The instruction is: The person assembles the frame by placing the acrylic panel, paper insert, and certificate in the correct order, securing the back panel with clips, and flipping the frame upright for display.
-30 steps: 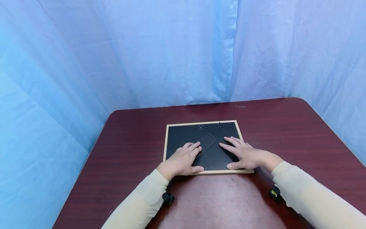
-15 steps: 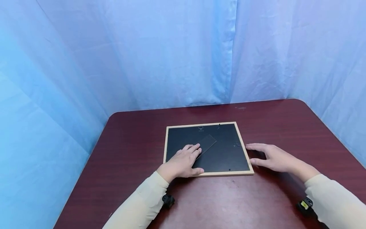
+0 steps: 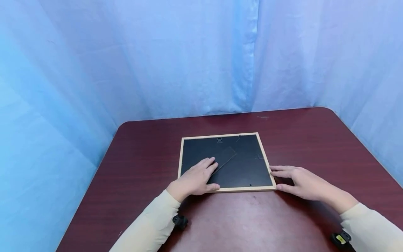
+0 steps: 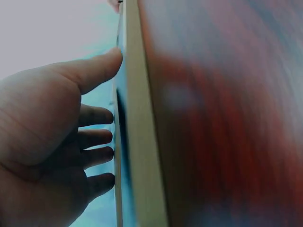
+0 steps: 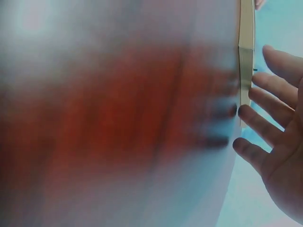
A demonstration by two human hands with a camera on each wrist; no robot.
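Wooden picture frame [image 3: 225, 162] lies face down; left hand [image 3: 194, 178] presses flat on its backing, right hand [image 3: 296, 177], fingers relaxed, touches the right edge. Steady downward pressure would prevent sliding.

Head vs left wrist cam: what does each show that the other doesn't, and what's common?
Head only: the whole picture frame lying face down on the dark red table, its black backing with a stand flap, the right hand at the frame's right edge, and the blue curtain behind.

Left wrist only: a close side view of the frame's pale wooden edge and the palm side of the fingers, straight against the backing.

Both: the left hand flat on the frame, and the table.
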